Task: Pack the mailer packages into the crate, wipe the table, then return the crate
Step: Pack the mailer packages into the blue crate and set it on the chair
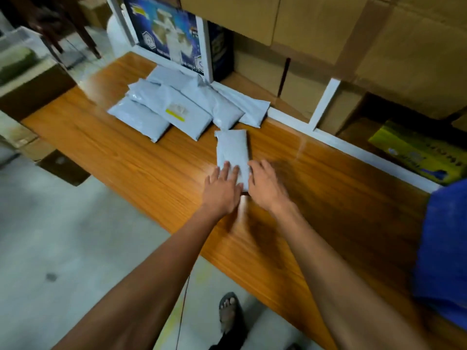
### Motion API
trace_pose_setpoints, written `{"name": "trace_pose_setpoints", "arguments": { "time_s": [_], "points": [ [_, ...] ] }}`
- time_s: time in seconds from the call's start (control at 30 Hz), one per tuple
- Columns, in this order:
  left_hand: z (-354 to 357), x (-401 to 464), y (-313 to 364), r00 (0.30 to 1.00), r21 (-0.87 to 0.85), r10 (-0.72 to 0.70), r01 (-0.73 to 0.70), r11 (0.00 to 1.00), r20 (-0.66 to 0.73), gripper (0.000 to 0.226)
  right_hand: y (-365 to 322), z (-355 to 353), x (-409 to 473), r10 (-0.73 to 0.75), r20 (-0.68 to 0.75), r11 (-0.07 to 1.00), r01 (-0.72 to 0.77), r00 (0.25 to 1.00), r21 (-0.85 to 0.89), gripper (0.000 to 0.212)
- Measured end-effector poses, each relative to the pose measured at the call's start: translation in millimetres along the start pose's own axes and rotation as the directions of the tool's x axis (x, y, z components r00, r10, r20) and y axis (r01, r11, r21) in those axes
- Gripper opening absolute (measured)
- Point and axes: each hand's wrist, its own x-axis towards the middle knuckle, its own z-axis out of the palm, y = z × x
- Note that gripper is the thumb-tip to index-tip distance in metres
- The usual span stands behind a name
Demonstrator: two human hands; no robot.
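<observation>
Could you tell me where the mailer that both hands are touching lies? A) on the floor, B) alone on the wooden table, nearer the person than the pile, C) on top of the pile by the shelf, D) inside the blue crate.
B: the mailer lies flat on the wooden table, apart from the pile, with the left hand and right hand on its near end.

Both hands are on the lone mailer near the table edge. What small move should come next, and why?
Probably curl the fingers round the mailer and lift it. The left hand lies flat on its near end and the right hand touches its side, so neither has a grip yet. No crate is clearly visible, and the pile behind still waits on the table.
</observation>
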Motion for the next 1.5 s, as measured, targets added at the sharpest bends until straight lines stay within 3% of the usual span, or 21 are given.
{"name": "trace_pose_setpoints", "arguments": {
  "time_s": [0.1, 0.23, 0.37, 0.57, 0.83, 1.03, 1.2, 1.3, 1.5],
  "points": [
    [0.6, -16.8, -4.2, 0.990, -0.017, 0.083, -0.085, 0.996, -0.114, 0.051, -8.2, 22.2, 20.3, 0.003, 0.003, 1.000, -0.003, 1.000, -0.018, 0.048],
    [-21.7, 10.8, -31.7, 0.960, -0.119, -0.022, -0.011, 0.993, -0.279, 0.046, -14.7, 48.9, 34.3, 0.025, 0.037, 0.990, -0.020, 0.999, -0.141, 0.056],
    [-49.4, 83.6, -74.2, 0.957, -0.129, -0.169, 0.142, 0.981, -0.234, 0.068, -18.4, 64.3, 44.7, 0.068, -0.019, 0.982, -0.070, 0.997, -0.176, 0.062],
    [-63.6, 166.8, -117.4, 0.982, -0.015, -0.143, 0.143, 0.990, -0.120, 0.076, -24.8, 79.6, 67.6, 0.129, -0.064, 0.978, -0.137, 0.990, -0.155, 0.080],
    [-17.2, 104.4, -88.2, 0.993, 0.050, -0.022, 0.027, 0.998, -0.114, 0.068, -18.5, 80.6, 55.5, 0.134, -0.144, 0.974, -0.157, 0.980, -0.161, 0.085],
    [-48.1, 135.7, -100.8, 0.955, 0.058, -0.101, 0.122, 0.991, -0.277, 0.068, -13.2, 79.9, 65.0, 0.122, -0.142, 0.966, -0.150, 0.982, -0.210, 0.088],
    [-72.7, 191.2, -130.8, 0.987, 0.199, -0.104, 0.127, 0.972, -0.123, 0.075, -10.7, 84.9, 71.2, 0.105, -0.190, 0.965, -0.145, 0.976, -0.216, 0.092],
    [-67.4, 185.0, -126.5, 0.989, 0.128, -0.121, 0.132, 0.983, -0.089, 0.075, -10.5, 85.2, 70.2, 0.111, -0.195, 0.965, -0.153, 0.975, -0.213, 0.094],
    [-25.3, 97.6, -86.8, 0.995, 0.021, -0.004, 0.006, 1.000, -0.103, 0.070, -14.6, 79.2, 66.9, 0.124, -0.175, 0.969, -0.158, 0.977, -0.192, 0.091]
  ]
}}
